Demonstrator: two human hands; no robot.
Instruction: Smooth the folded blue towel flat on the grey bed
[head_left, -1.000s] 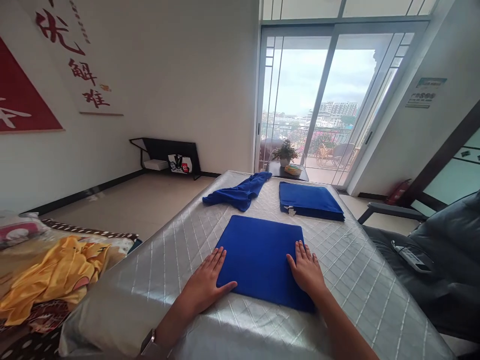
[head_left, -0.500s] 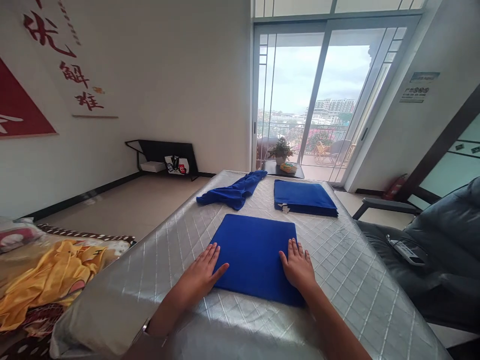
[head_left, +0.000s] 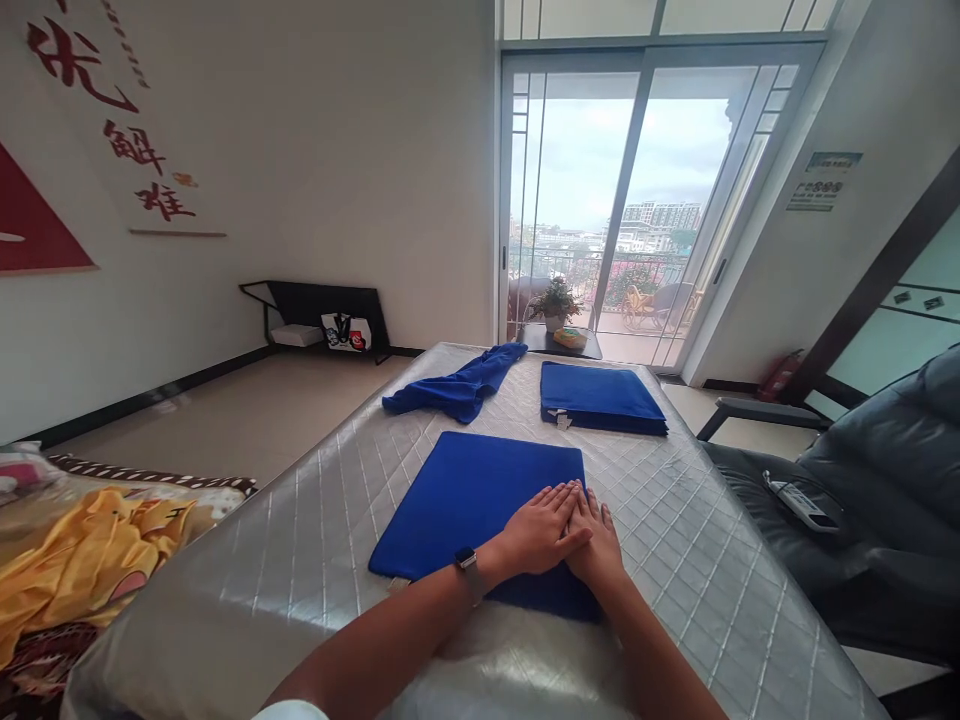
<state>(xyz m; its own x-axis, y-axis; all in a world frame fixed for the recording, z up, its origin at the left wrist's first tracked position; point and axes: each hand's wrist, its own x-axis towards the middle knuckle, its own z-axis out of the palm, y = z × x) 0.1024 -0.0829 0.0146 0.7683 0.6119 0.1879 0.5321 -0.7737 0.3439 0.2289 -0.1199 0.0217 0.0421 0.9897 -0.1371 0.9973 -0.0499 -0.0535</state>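
Note:
A folded blue towel (head_left: 465,500) lies flat on the silver quilted table (head_left: 697,540) in front of me. My left hand (head_left: 540,528) reaches across it and rests flat on its right part, fingers stretched out, a watch on the wrist. My right hand (head_left: 596,545) lies flat on the towel's right edge, touching and partly under my left hand. Farther back lie a crumpled blue towel (head_left: 454,385) on the left and a stack of folded blue towels (head_left: 600,397) on the right.
A dark massage chair (head_left: 885,480) with a remote (head_left: 801,502) stands to the right. A yellow cartoon blanket (head_left: 82,560) lies at lower left. Beyond the table a small stand with a plant (head_left: 556,300) sits before glass balcony doors (head_left: 630,200). A black shelf (head_left: 322,310) stands by the wall.
My left hand has moved from the towel's left edge across to its right side, beside my right hand. The right hand has stayed about where it was.

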